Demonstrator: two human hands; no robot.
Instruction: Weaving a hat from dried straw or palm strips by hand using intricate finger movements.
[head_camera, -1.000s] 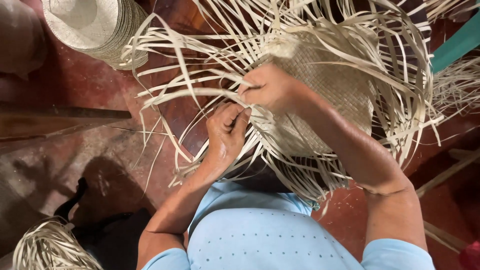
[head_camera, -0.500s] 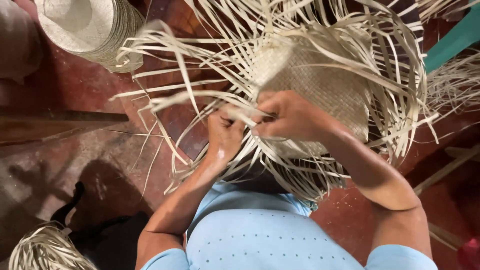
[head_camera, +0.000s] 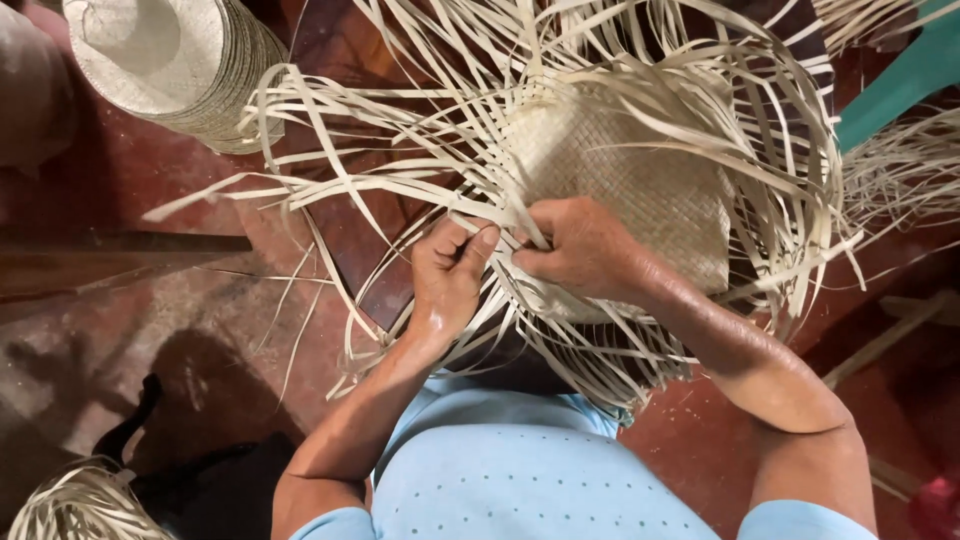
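Stack of hats (head_camera: 170, 70) cut off above

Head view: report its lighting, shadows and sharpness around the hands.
Head view: warm, even light on the woven straw piece; left hand and right hand sharp, pinching strips at its edge; soft dark shadow on the floor lower left; stack of straw hats pale, slightly washed out.

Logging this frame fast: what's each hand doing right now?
Left hand: closed, pinching pale straw strips.
Right hand: closed, gripping strips at the edge of the woven piece.
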